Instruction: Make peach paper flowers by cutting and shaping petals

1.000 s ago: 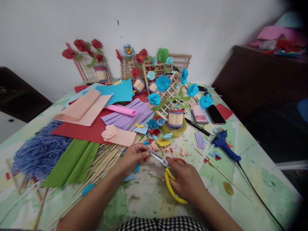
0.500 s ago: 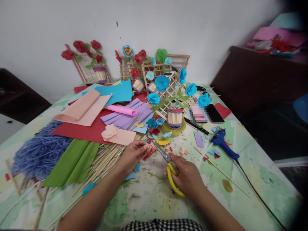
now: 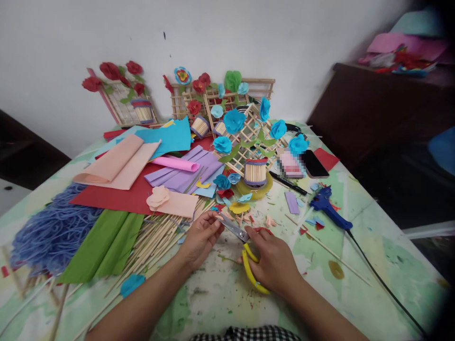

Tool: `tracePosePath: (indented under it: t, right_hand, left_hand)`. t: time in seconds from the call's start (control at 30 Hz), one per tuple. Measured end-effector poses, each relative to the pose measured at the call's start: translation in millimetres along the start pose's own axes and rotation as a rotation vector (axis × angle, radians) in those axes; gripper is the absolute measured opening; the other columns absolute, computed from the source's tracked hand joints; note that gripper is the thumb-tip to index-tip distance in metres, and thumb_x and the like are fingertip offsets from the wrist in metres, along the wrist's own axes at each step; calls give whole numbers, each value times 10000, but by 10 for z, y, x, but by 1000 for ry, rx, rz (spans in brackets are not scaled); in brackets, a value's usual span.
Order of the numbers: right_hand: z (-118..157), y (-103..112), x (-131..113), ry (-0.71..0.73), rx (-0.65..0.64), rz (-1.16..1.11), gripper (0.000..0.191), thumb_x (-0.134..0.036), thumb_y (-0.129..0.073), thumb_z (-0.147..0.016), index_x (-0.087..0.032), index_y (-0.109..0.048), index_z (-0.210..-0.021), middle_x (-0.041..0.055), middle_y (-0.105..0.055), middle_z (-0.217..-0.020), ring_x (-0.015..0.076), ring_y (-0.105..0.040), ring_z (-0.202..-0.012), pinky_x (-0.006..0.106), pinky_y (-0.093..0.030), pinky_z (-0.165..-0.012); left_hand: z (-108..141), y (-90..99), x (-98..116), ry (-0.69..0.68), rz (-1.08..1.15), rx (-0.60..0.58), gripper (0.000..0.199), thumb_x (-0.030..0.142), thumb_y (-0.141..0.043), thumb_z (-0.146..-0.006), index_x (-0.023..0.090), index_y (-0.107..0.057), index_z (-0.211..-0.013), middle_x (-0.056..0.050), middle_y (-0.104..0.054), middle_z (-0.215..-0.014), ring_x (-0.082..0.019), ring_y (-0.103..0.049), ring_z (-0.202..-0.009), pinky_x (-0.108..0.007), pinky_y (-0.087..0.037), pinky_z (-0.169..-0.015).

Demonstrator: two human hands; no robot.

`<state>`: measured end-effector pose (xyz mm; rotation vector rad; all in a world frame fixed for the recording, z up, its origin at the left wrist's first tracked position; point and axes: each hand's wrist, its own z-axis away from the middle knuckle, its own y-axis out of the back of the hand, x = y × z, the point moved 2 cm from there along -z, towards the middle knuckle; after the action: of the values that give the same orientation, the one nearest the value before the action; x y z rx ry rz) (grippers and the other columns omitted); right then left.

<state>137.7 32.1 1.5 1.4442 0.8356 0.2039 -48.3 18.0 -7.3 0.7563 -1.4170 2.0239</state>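
My right hand (image 3: 272, 258) is closed around the yellow handles of a pair of scissors (image 3: 235, 229), whose blades point up and left. The blade tips reach the fingertips of my left hand (image 3: 202, 237). Those fingers are pinched on a small pale piece, mostly hidden, that looks like peach paper. Just beyond my left hand, a peach paper flower (image 3: 158, 198) rests on a peach strip (image 3: 181, 203). Past the blades are a yellow paper piece (image 3: 239, 208) and small paper scraps.
Blue paper flowers (image 3: 234, 121) decorate a stick lattice with a small stick pot (image 3: 255, 172). A blue glue gun (image 3: 330, 208), phone (image 3: 314, 164) and marker (image 3: 287, 183) lie right. Left are blue yarn (image 3: 53, 227), green paper (image 3: 101, 244) and thin sticks (image 3: 152, 244).
The scissor blades have moved left to my left fingertips and look more closed. My left hand has turned slightly. The whole view has shifted a little.
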Motion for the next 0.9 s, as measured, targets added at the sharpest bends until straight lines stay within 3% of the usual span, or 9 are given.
tracePosePath:
  t: [0.9]
  right_hand:
    - [16,-2,-55,14,-76,-95,587,-373,-570,-769,-120,-465,-1288,128,-626,-970,245,-612,-830,347,-494,-705]
  left_hand:
    - [33,-48,-27,31,4,-16,236,176,-809,-570,135,-646,-736,10,-631,-721,-71,-575,-684,-167,-473,-708]
